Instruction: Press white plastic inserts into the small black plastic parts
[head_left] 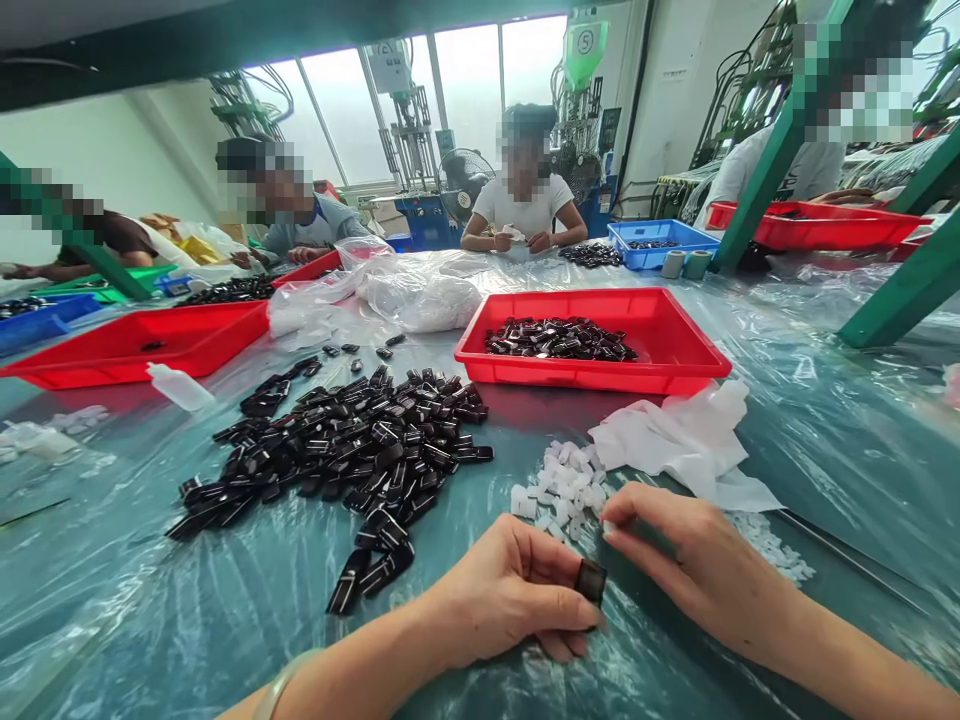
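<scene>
My left hand (517, 592) is closed on a small black plastic part (591, 580), gripped between thumb and fingers. Just to its right, my right hand (690, 555) pinches thumb and forefinger together, with a bit of a small white plastic piece (606, 526) showing at the tips. The two hands are apart. Behind the fingertips lies a heap of similar white pieces (566, 485). A large spread of black plastic parts (375, 440) covers the table left of my hands, some with pale lines on them.
A red tray (592, 376) with black parts stands beyond the heaps, and another red tray (135, 370) is at left beside a squeeze bottle (180, 386). White tissue (675, 440) and a thin metal tool (855, 560) lie at right. Co-workers sit across the plastic-covered table.
</scene>
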